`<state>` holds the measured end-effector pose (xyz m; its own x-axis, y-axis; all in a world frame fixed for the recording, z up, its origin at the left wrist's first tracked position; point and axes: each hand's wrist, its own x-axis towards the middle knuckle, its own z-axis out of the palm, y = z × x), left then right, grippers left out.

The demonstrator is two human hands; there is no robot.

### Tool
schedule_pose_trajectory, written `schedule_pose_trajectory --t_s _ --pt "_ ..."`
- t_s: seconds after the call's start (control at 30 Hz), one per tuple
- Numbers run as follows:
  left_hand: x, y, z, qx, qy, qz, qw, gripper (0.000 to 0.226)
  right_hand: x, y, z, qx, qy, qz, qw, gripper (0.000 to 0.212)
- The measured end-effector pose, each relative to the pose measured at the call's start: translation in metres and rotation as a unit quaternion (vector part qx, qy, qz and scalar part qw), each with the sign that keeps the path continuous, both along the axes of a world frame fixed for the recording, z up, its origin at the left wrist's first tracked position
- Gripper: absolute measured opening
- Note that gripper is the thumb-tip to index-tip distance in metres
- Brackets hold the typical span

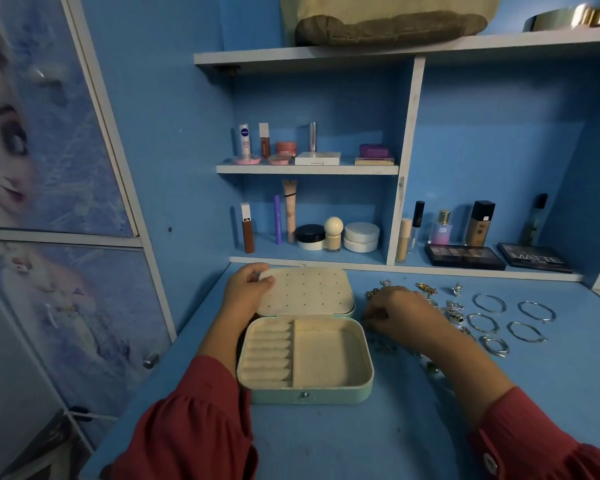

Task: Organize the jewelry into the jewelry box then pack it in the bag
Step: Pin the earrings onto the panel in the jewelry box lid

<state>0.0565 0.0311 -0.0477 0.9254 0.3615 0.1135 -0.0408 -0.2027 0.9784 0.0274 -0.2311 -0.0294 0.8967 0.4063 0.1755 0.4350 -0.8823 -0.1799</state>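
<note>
The left hand (248, 284) holds the open lid (305, 291) of the jewelry box (307, 356) on the desk (361, 438). The right hand (397, 311) rests on the small jewelry (454, 308); I cannot tell what its fingers hold.

mint box (312, 396) with cream lining. blue desk (361, 438), silver bangles (513, 320). red sleeves (194, 417); olive bag (388, 29) on the shelf.
</note>
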Motion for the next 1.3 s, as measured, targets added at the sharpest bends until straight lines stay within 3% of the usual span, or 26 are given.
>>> schedule_pose_trajectory --t_s 0.17,0.4,0.63,0.83,1.03,1.17,1.3 --pt "-0.007 0.0 0.004 -0.115 -0.061 -0.001 0.991 0.028 0.003 0.001 -0.003 0.048 0.004 -0.018 0.999 0.013" --pt "-0.015 -0.002 0.009 -0.199 -0.078 -0.007 0.977 0.024 -0.004 0.032 0.007 0.319 -0.036 -0.04 0.946 0.019" --pt "-0.017 -0.005 0.009 -0.223 -0.093 0.03 0.97 0.011 -0.005 0.101 0.011 0.396 0.018 0.02 0.918 0.014" --pt "-0.016 -0.004 0.006 -0.227 -0.107 0.017 0.968 0.012 0.006 0.136 0.024 0.374 -0.002 0.024 0.927 0.014" --pt "-0.015 -0.002 0.008 -0.317 -0.088 0.003 0.944 0.02 0.016 0.147 0.033 0.327 -0.033 -0.004 0.945 0.016" --pt "-0.015 -0.003 0.009 -0.319 -0.1 -0.01 0.942 0.013 0.018 0.15 0.031 0.296 -0.06 -0.015 0.953 0.016" --pt "-0.015 -0.003 0.009 -0.319 -0.105 -0.004 0.942 0.021 0.015 0.15 0.03 0.274 -0.077 -0.016 0.958 0.016"
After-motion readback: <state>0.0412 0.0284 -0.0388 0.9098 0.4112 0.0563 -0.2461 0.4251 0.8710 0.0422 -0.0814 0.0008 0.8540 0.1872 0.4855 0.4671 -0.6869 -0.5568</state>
